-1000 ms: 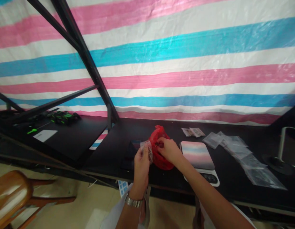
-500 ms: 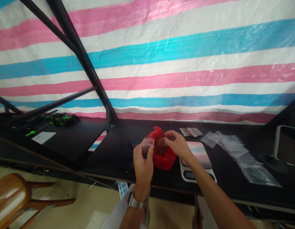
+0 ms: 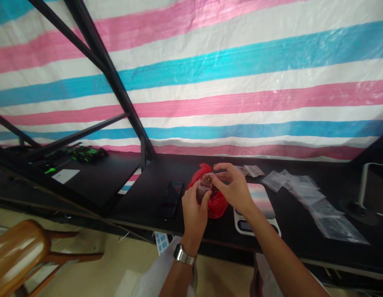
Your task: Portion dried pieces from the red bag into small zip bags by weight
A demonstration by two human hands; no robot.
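Small clear container sat firmly gripped in my left hand while my right hand pinched a dark brown clump at its mouth, well placed over the red plastic bag to catch spills.

I face a tarpaulin striped in pink, white and bright blue; below it, a red plastic bag lies on the black counter beside a pad fading from pale blue to pink.

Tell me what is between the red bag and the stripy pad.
In the head view, the person's right hand lies between the red plastic bag and the pink-and-blue pad.
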